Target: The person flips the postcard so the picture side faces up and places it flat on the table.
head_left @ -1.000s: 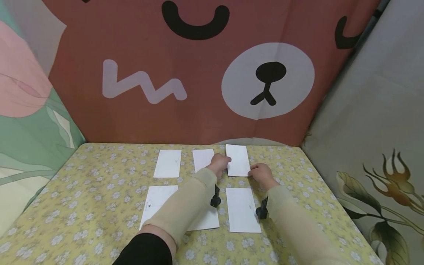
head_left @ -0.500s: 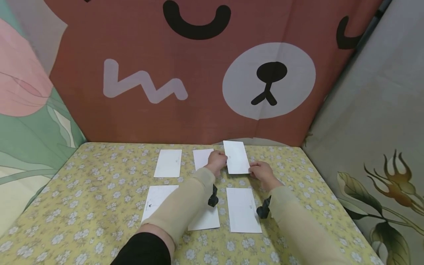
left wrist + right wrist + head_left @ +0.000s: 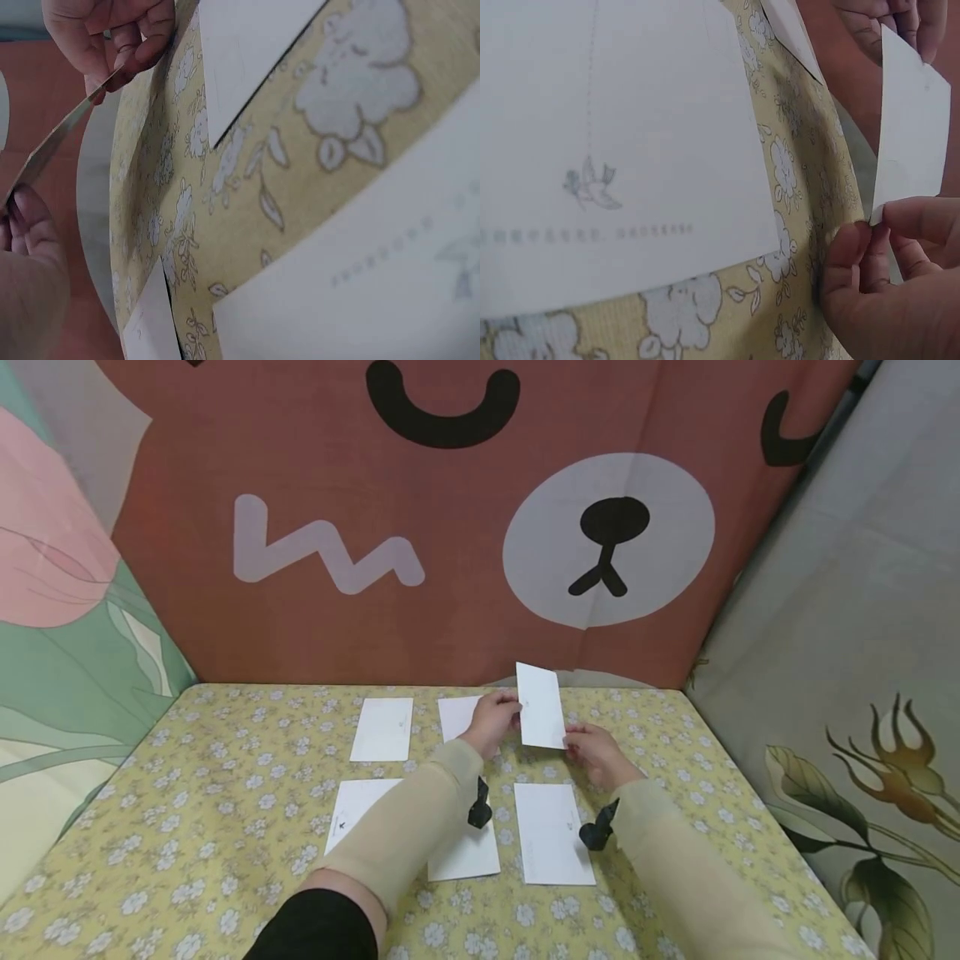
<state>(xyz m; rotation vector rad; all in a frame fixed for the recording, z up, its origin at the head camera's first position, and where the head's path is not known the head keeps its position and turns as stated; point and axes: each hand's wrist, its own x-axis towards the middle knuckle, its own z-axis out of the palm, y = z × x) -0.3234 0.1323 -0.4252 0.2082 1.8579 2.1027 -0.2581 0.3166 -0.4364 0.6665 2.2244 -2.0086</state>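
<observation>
A white card (image 3: 542,708) is held up off the table between both hands, its face tilted toward the head camera. My left hand (image 3: 491,722) pinches the card's left edge. At its lower right corner my right hand (image 3: 597,753) pinches it between thumb and fingers. The left wrist view shows the held card (image 3: 60,142) nearly edge-on, with the left hand (image 3: 34,262) below and the right hand (image 3: 112,37) above. In the right wrist view, the right hand (image 3: 892,277) grips the near corner, and a small mark shows near the card's far end.
More white cards lie flat: back left (image 3: 381,729), back middle (image 3: 456,714) partly behind the left hand, front right (image 3: 555,835). White paper (image 3: 358,802) shows on both sides of the left sleeve. The floral tablecloth (image 3: 225,793) meets a bear-print backdrop (image 3: 337,635).
Both hands have lifted the card from the back right of the table and tipped it more upright. The other cards have stayed in place.
</observation>
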